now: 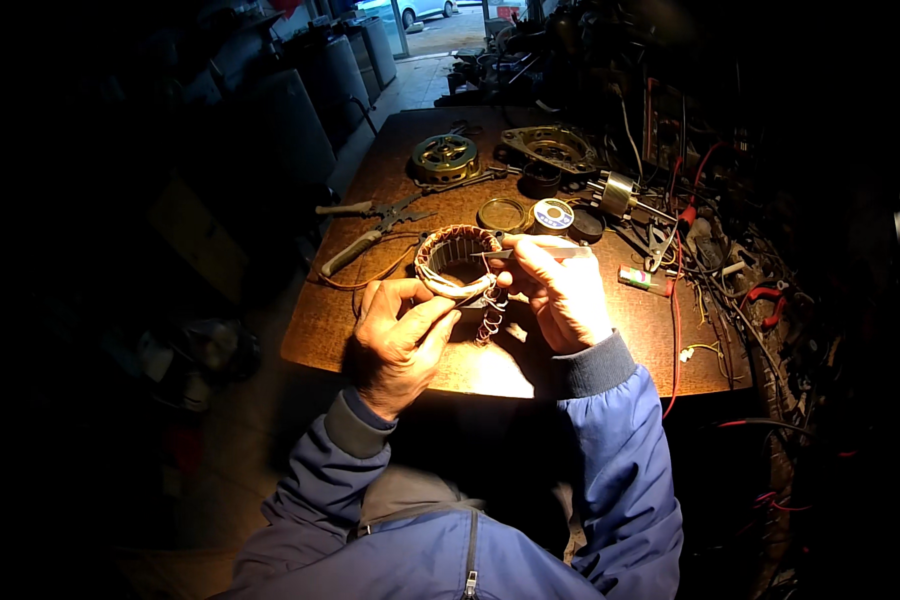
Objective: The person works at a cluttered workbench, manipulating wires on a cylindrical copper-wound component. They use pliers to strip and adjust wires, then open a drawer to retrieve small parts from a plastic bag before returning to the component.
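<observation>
A motor stator (429,262), a ring wound with copper-coloured wire and bound with pale lacing, is tilted above the brown table. My left hand (395,335) grips its near left side between thumb and fingers. At its right rim, my right hand (573,305) pinches a thin, flat metal tool (573,252); the tip reaches the windings, and its exact kind cannot be made out. Loose looped lacing (490,318) hangs below the stator, between my hands. Long-nosed pliers (363,243) with pale handles lie opened to the left.
Behind the stator on the table (315,335) are a brass-coloured end cap (445,157), a motor housing (562,147), a round tin (502,214) and a spool (552,215). A rotor (618,193) lies right, near a small green-and-white cylinder (644,281), red leads and tangled wires.
</observation>
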A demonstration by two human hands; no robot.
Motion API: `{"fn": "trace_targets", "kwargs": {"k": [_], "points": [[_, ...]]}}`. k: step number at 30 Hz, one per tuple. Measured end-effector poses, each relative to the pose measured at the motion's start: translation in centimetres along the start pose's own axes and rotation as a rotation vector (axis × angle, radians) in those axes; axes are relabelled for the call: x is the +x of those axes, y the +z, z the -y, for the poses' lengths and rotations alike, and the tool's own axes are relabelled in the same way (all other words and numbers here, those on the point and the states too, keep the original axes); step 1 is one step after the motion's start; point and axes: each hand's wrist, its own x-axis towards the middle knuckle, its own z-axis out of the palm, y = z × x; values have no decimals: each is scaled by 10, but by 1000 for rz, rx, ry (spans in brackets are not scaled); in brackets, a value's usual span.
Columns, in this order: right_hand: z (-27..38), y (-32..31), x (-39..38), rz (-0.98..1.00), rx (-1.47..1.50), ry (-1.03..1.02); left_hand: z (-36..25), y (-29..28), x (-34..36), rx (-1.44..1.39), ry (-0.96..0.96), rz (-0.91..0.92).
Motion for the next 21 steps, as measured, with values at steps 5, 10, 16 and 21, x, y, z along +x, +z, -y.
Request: {"fn": "trace_targets", "kwargs": {"k": [5, 10, 16, 21], "points": [[1, -1, 1, 25, 8, 22, -2, -2, 3, 5, 32, 17], [2, 1, -1, 8, 22, 10, -3, -2, 9, -25, 72, 19], [2, -2, 0, 21, 21, 24, 4, -3, 9, -101, -51, -29], [2, -1, 0, 29, 3, 23, 6, -3, 14, -87, -34, -32]]}}
